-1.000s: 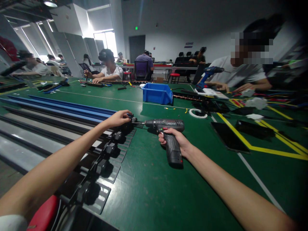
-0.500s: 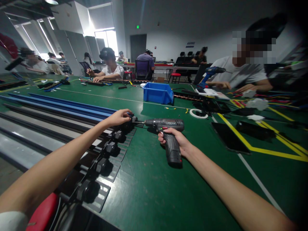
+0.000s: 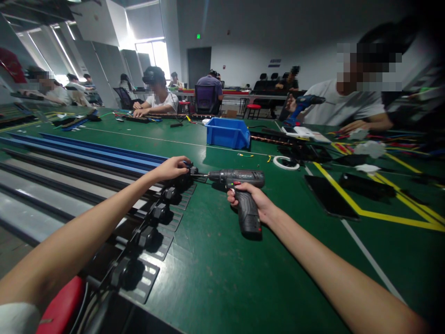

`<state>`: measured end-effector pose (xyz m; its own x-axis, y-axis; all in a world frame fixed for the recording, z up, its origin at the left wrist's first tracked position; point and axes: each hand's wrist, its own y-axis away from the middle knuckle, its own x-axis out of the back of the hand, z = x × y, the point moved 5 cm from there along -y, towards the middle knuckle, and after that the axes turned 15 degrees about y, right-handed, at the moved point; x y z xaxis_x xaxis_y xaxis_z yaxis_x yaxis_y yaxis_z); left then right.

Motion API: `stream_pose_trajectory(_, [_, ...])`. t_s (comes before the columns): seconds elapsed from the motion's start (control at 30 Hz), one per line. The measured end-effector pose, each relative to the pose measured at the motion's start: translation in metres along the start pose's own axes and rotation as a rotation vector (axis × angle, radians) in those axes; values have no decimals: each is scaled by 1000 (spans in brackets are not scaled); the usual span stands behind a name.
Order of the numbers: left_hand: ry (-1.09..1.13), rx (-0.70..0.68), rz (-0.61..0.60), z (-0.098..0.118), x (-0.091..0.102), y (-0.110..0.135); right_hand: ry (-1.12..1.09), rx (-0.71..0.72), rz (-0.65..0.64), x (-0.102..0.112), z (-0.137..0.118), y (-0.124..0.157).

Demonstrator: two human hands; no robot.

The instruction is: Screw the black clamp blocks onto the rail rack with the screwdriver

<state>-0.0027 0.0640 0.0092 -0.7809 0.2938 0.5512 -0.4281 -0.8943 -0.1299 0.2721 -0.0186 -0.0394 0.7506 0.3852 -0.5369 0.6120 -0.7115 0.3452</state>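
Note:
In my right hand (image 3: 253,199) is a black cordless drill (image 3: 239,178), its fingers wrapped round the grip and the index finger by the trigger. The drill lies level, and its long bit (image 3: 199,175) points left at the end of the farthest rails. There my left hand (image 3: 174,168) is curled over a black end fitting (image 3: 192,170), the fingertips partly hidden behind it. Whether the bit sits in a screw is too small to tell. Similar black knobs (image 3: 162,212) with slotted plates (image 3: 163,248) line the ends of the nearer rails.
Long blue rails (image 3: 104,150) and grey ones lie at left on the green table (image 3: 215,278). A blue bin (image 3: 227,133), a white tape ring (image 3: 285,163) and a dark flat panel (image 3: 332,197) lie beyond the drill. Across the table, a person at right has a blue drill (image 3: 302,109).
My hands and the drill stay almost in place; the view shifts slightly. The co-worker at right has raised a hand to the blue drill.

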Motion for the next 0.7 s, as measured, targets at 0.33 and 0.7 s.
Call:
stream_pose_trajectory(0.33, [-16,-4,-5,1,-2,1,17,7,-16,4,1,-2])
stream_pose_trajectory(0.7, [-210,-38,41,-2,-4,-4,36,-11,-40,9,3,-4])
